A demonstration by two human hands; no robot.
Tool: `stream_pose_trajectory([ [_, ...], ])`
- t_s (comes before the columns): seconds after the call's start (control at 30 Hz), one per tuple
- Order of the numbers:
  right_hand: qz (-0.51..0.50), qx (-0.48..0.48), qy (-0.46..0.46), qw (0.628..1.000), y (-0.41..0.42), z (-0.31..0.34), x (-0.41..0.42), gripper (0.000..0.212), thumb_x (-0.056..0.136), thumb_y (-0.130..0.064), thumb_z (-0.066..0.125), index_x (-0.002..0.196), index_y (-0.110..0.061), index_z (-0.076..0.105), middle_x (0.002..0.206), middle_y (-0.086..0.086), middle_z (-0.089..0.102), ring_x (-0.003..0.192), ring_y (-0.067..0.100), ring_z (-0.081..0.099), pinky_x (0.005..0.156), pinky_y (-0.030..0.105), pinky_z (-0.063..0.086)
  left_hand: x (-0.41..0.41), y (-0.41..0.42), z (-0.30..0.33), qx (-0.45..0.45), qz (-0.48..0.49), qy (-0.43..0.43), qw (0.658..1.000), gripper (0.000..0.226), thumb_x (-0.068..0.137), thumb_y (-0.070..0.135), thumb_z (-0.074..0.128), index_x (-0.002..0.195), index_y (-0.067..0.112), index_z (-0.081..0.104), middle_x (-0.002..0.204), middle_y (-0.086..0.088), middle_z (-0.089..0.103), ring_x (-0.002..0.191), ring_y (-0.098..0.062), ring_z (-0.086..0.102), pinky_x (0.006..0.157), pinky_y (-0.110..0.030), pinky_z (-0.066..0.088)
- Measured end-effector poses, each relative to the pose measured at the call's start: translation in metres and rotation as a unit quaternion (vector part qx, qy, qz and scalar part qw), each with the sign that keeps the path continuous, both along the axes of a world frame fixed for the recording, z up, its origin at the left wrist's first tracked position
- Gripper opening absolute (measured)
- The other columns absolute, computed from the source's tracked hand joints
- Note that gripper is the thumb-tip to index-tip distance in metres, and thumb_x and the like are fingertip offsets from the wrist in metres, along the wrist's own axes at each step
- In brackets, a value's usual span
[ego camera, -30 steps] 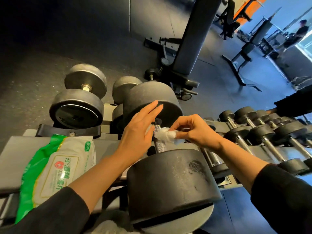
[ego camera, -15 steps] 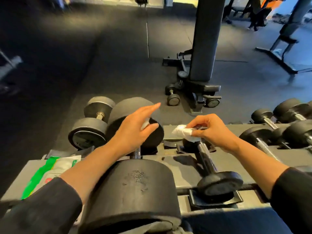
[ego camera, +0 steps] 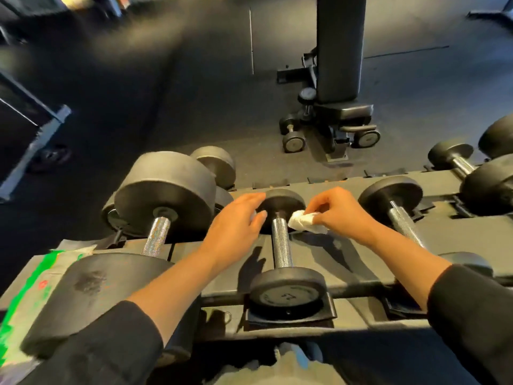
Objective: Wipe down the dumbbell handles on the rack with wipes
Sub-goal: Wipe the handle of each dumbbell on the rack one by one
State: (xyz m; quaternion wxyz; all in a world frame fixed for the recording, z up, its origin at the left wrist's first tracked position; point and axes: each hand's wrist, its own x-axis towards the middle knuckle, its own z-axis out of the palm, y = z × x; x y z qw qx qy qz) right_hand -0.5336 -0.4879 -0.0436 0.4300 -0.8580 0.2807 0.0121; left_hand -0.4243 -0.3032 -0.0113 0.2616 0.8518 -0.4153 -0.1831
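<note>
Right hand [ego camera: 337, 215] pinches crumpled white wipe [ego camera: 304, 221] against knurled steel handle [ego camera: 281, 240] of small black dumbbell [ego camera: 287, 291] on grey rack [ego camera: 358, 257]. Left hand [ego camera: 236, 226], fingers extended, apparently touches its far head. Green-white wipe pack [ego camera: 30, 295] at left, blurred.

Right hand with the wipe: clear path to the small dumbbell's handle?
Probably yes. The right hand pinches the wipe right beside the handle; the left hand rests on the other side, not blocking.

Knurled, shiny metal handle [ego camera: 281, 244] – matt black rubbery dumbbell heads [ego camera: 287, 291] – crumpled white wipe [ego camera: 302, 220].
</note>
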Motion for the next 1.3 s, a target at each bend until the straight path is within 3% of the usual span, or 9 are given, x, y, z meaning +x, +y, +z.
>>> stream_pose_trajectory([
  [0.13,0.036,-0.021,0.053,0.998,0.004,-0.025,0.000,0.014,0.082,-0.010,0.070,0.094,-0.016,0.072,0.096,0.002,0.066,0.087,0.016,0.059,0.072,0.030,0.056,-0.036,-0.011,-0.023,-0.048,0.117,0.056,0.990,0.047,0.100,0.018,0.042,0.146,0.020,0.034,0.151,0.005,0.033,0.138,-0.007,0.028,0.113,-0.025,0.022],
  [0.33,-0.014,0.007,-0.069,0.997,0.021,-0.042,0.007,0.017,0.082,0.000,0.065,0.088,-0.013,0.073,0.086,-0.001,0.066,0.080,0.010,0.059,0.074,0.021,0.049,-0.057,-0.017,-0.040,-0.080,0.222,0.093,0.967,0.045,0.100,0.013,0.041,0.144,0.022,0.036,0.149,0.007,0.034,0.135,-0.005,0.031,0.108,-0.019,0.024],
  [0.6,-0.025,0.115,-0.152,0.981,0.027,-0.056,-0.001,0.020,0.074,-0.001,0.073,0.083,-0.019,0.070,0.084,-0.004,0.068,0.081,0.008,0.064,0.077,0.026,0.055,-0.055,-0.017,-0.040,-0.087,0.212,0.096,0.969,0.045,0.100,0.011,0.041,0.142,0.025,0.039,0.145,0.009,0.039,0.130,0.000,0.035,0.100,-0.009,0.026],
  [0.67,-0.026,0.131,-0.160,0.978,0.032,-0.058,-0.008,0.021,0.071,-0.001,0.075,0.081,-0.019,0.069,0.084,-0.003,0.067,0.080,0.010,0.065,0.078,0.029,0.056,-0.054,-0.017,-0.040,-0.083,0.210,0.095,0.970,0.044,0.100,0.011,0.041,0.142,0.025,0.039,0.145,0.008,0.040,0.130,-0.001,0.035,0.103,-0.012,0.027],
  [0.87,0.069,0.200,-0.118,0.970,0.033,-0.041,-0.030,0.014,0.069,-0.002,0.079,0.076,-0.012,0.072,0.082,-0.002,0.066,0.075,0.009,0.064,0.073,0.024,0.055,-0.057,-0.017,-0.041,-0.090,0.228,0.097,0.965,0.044,0.100,0.011,0.041,0.142,0.024,0.040,0.145,0.008,0.041,0.131,-0.003,0.035,0.103,-0.015,0.026],
  [0.93,0.078,0.195,-0.111,0.971,0.031,-0.035,-0.029,0.013,0.070,-0.003,0.078,0.076,-0.012,0.072,0.080,-0.002,0.067,0.074,0.009,0.064,0.072,0.022,0.054,-0.057,-0.016,-0.041,-0.096,0.232,0.099,0.963,0.044,0.099,0.010,0.041,0.142,0.022,0.041,0.144,0.007,0.042,0.130,-0.003,0.036,0.102,-0.015,0.026],
  [1.07,-0.048,0.100,-0.181,0.977,0.024,-0.035,-0.010,0.013,0.077,-0.007,0.072,0.088,-0.012,0.074,0.089,0.000,0.070,0.082,0.011,0.065,0.078,0.027,0.054,-0.058,-0.016,-0.040,-0.098,0.237,0.092,0.962,0.045,0.099,0.009,0.041,0.142,0.022,0.041,0.145,0.006,0.042,0.133,-0.007,0.036,0.106,-0.019,0.027],
  [1.2,-0.025,0.084,-0.164,0.983,0.027,-0.041,0.004,0.017,0.086,-0.013,0.066,0.101,-0.012,0.074,0.103,-0.001,0.070,0.095,0.009,0.063,0.091,0.030,0.051,-0.060,-0.015,-0.039,-0.100,0.249,0.081,0.960,0.045,0.099,0.009,0.041,0.143,0.021,0.040,0.145,0.005,0.042,0.134,-0.008,0.036,0.105,-0.019,0.026],
  [1.3,-0.020,0.093,-0.176,0.980,0.037,-0.042,-0.001,0.014,0.082,-0.009,0.071,0.095,-0.011,0.074,0.098,-0.001,0.070,0.092,0.008,0.064,0.089,0.026,0.052,-0.060,-0.016,-0.040,-0.099,0.257,0.080,0.958,0.045,0.099,0.009,0.041,0.143,0.021,0.040,0.145,0.005,0.042,0.133,-0.007,0.035,0.105,-0.018,0.026],
])
